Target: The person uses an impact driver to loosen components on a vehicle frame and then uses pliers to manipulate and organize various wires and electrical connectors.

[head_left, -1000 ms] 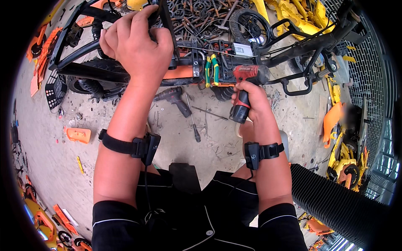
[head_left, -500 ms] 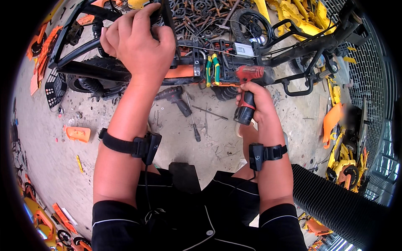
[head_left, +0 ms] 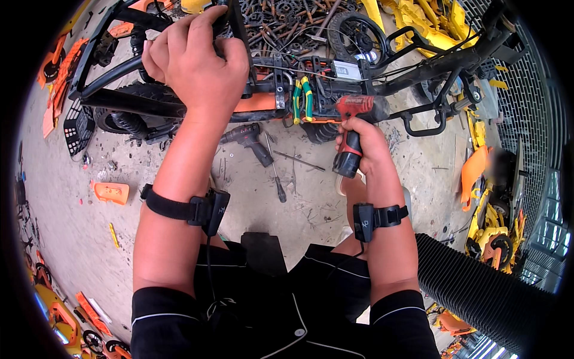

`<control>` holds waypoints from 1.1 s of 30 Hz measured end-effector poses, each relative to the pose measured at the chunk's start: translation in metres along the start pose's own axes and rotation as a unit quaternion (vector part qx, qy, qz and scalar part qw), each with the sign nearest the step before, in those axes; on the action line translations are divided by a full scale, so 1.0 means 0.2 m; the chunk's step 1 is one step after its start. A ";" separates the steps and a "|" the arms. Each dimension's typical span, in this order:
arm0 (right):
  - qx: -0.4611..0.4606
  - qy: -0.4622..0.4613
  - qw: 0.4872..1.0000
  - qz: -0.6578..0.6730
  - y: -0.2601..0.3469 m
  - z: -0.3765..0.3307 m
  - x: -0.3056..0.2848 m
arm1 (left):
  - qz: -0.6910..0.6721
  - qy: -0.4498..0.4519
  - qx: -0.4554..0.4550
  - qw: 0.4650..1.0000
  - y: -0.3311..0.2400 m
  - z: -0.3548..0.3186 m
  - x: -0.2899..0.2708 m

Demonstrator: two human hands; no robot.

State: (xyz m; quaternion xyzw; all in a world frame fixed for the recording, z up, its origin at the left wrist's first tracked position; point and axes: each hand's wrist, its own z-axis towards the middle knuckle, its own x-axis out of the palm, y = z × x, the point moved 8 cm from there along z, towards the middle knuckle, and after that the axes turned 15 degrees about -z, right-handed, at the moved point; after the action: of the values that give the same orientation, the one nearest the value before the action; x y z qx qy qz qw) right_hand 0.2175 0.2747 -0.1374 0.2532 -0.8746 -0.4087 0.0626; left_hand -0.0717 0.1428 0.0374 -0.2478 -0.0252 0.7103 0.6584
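Observation:
My left hand [head_left: 194, 57] is closed around a black tube of a bicycle frame [head_left: 137, 102] that lies across the top of the view. A red and black cordless drill [head_left: 354, 122] is gripped in my right hand [head_left: 365, 146], its nose pointing left into the frame's open middle section [head_left: 311, 90], where green and yellow wires show. Both wrists carry black bands with small devices.
A second dark drill [head_left: 250, 140] and a screwdriver [head_left: 276, 179] lie on the concrete floor below the frame. Orange plastic parts [head_left: 112, 192] sit at the left, yellow and orange parts [head_left: 478, 173] at the right. A black ribbed hose [head_left: 484, 293] crosses the lower right.
My right hand has shifted the red drill slightly to the right and down along the frame. My left hand keeps its grip on the black tube.

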 end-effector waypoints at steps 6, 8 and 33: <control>0.002 0.004 1.000 -0.003 0.00 -0.01 0.00 | 0.003 -0.004 0.001 1.000 0.00 0.00 0.00; 0.007 0.003 1.000 0.000 0.00 0.00 0.01 | 0.003 -0.001 0.000 1.000 0.00 0.00 0.00; 0.013 0.017 0.999 0.043 -0.01 0.06 0.00 | 0.008 -0.002 0.009 1.000 0.01 0.00 0.00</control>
State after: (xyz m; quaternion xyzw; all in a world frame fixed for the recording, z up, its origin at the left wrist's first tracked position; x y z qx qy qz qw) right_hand 0.2150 0.2824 -0.1474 0.2233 -0.8888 -0.3895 0.0919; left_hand -0.0725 0.1424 0.0367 -0.2407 -0.0180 0.7164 0.6546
